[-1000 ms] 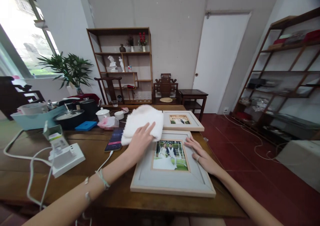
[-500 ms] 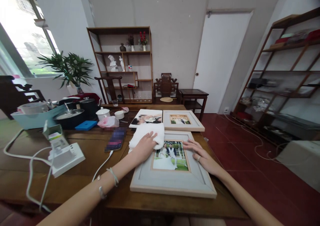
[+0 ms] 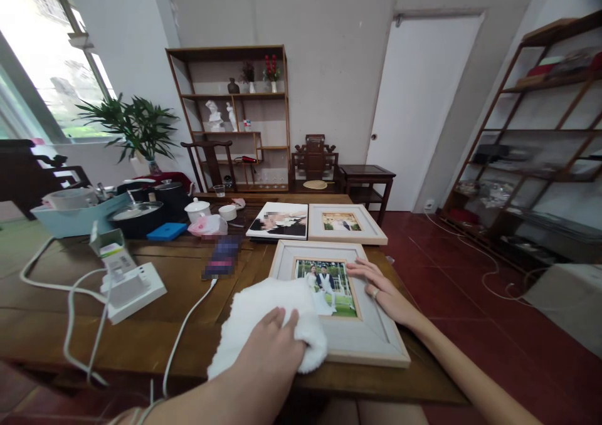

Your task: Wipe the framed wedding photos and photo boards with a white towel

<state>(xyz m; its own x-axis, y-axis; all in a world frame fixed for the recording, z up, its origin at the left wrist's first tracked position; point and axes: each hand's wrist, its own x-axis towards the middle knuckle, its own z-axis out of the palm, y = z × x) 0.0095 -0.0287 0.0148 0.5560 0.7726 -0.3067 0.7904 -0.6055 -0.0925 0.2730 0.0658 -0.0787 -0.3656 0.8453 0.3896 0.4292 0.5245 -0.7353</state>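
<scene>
A light wooden picture frame (image 3: 376, 348) lies flat on the table, holding a photo of a couple on grass. My left hand (image 3: 277, 343) presses a white towel (image 3: 256, 306) against the frame's near left corner, fingers bent into the cloth. The towel covers the frame's lower left side and hangs over onto the table. On the frame's right side rests my right hand (image 3: 379, 290), its fingers stretched out across the border to the photo's edge, with a ring on one finger.
Beyond lie a second framed photo (image 3: 371, 224) and a frameless photo panel (image 3: 277, 220). To the left are a phone (image 3: 222, 256) on a white cable (image 3: 183, 325), an opened white box (image 3: 141, 287), a blue box (image 3: 167, 231), a pink-white packet (image 3: 208, 225), pots and a light-blue bin (image 3: 66, 221).
My left hand has drawn the towel down the frame's left side, from the far left corner to the near left corner. My right hand stays on the right border.
</scene>
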